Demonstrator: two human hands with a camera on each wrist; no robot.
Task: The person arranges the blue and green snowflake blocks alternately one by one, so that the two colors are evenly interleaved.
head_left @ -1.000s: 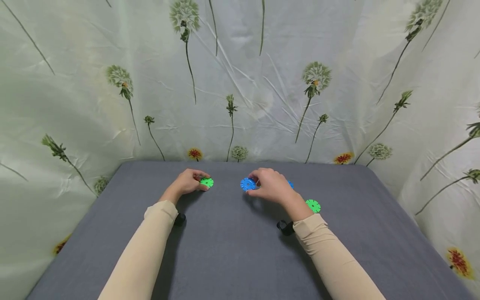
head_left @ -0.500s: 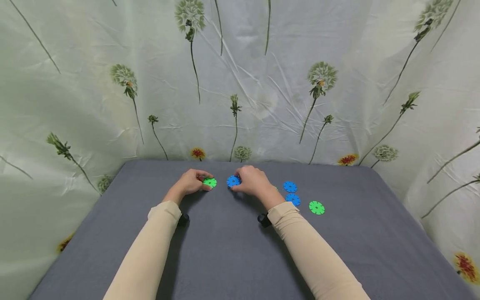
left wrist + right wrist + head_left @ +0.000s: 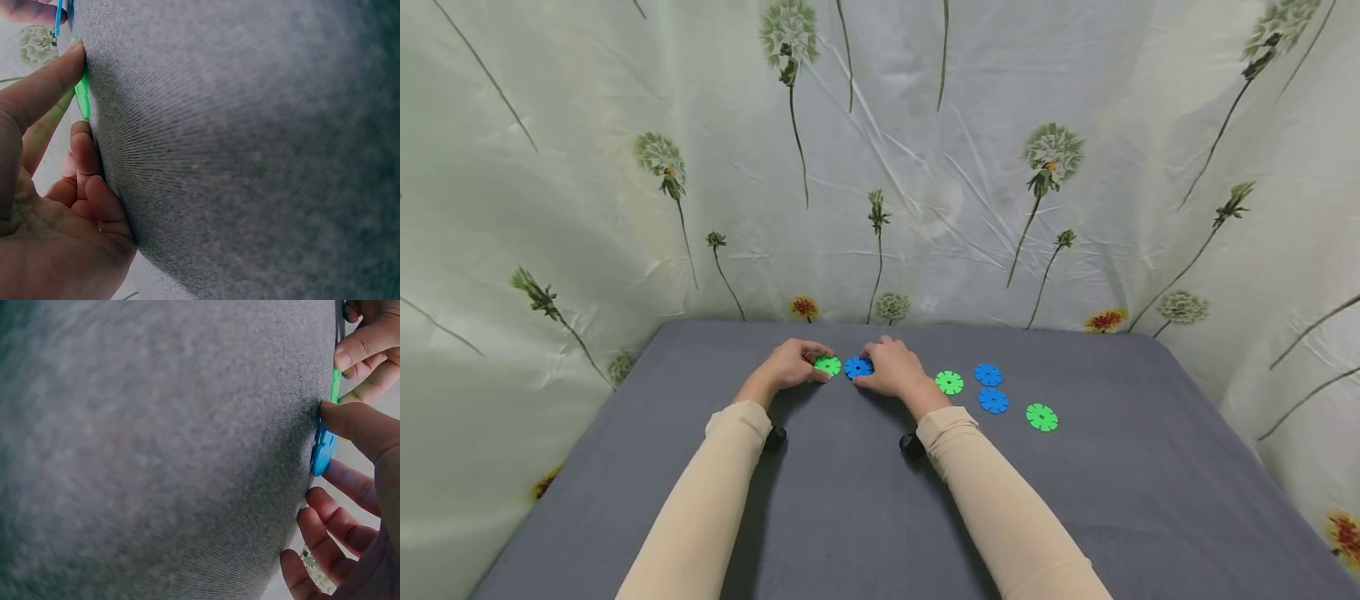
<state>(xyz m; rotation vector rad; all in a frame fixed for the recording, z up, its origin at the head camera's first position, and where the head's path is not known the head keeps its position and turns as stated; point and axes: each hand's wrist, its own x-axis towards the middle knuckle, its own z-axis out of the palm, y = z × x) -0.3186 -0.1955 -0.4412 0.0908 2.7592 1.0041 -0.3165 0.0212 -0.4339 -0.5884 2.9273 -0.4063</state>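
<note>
left hand (image 3: 786,367) pinches green disc (image 3: 828,366) | right hand (image 3: 895,370) pinches blue disc (image 3: 856,367) | both likely light, stiff, slick | best held by edges

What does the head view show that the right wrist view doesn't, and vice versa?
Only the head view: both beige sleeves, plus two green slotted discs and two blue slotted discs lying loose.

Only the right wrist view: the palm side of the right hand.

Both: the left hand holding one green disc, the right hand holding one blue disc, and the gray cloth.
</note>
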